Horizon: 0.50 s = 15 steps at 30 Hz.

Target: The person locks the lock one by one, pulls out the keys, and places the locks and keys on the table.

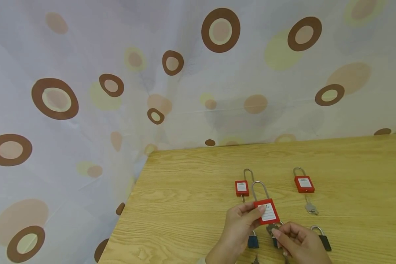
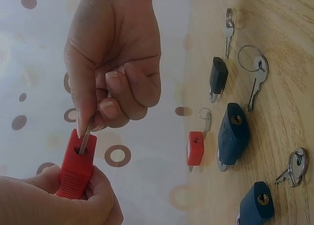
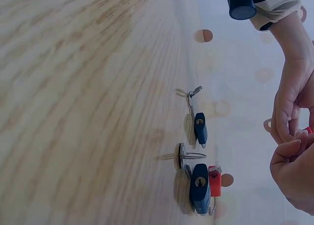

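My left hand [image 1: 235, 229] grips a red padlock [image 1: 267, 212] with a white label, its long shackle pointing up and the thumb lying over the label. The right hand [image 1: 298, 240] is just below it, pinching a key [image 1: 272, 229] between thumb and index finger. In the left wrist view, the key's blade [image 2: 85, 140] meets the keyhole in the base of the red padlock [image 2: 73, 171]. Both hands hold these things above the wooden table [image 1: 178, 205]. The right wrist view shows only a sliver of red between the hands.
Behind the hands stand two more red padlocks, one at left [image 1: 241, 188] and one at right [image 1: 304, 184] with a key [image 1: 311, 208] before it. Closer are two blue padlocks [image 2: 233, 134] [image 2: 256, 205] and a black padlock [image 2: 219, 76]. A patterned curtain [image 1: 191, 84] borders the table.
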Motion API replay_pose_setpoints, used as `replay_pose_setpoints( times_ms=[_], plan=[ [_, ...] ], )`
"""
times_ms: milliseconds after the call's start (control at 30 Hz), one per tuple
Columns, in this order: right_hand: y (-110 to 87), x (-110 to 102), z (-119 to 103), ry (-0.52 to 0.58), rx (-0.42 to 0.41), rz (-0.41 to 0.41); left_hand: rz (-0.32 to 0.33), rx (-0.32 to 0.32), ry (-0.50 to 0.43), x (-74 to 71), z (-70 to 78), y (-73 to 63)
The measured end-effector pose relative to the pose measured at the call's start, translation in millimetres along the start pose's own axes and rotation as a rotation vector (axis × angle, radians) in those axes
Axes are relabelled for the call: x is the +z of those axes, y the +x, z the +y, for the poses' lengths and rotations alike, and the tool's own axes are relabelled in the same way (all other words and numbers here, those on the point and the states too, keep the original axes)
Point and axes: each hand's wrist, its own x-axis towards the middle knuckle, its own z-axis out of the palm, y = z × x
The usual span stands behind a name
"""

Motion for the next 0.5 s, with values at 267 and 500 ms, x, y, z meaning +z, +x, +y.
replay_pose_setpoints(
  times_ms=[267, 500],
  plan=[
    [-1.1, 3.1, 4.7, -0.033, 0.031, 0.046, 0.032, -0.005, 0.008, 2.4, -2.7, 0.5],
    [-0.8, 3.9, 8.3, -0.042, 0.079, 0.088, 0.067, -0.013, 0.012, 7.3, -3.4, 1.3]
  ],
)
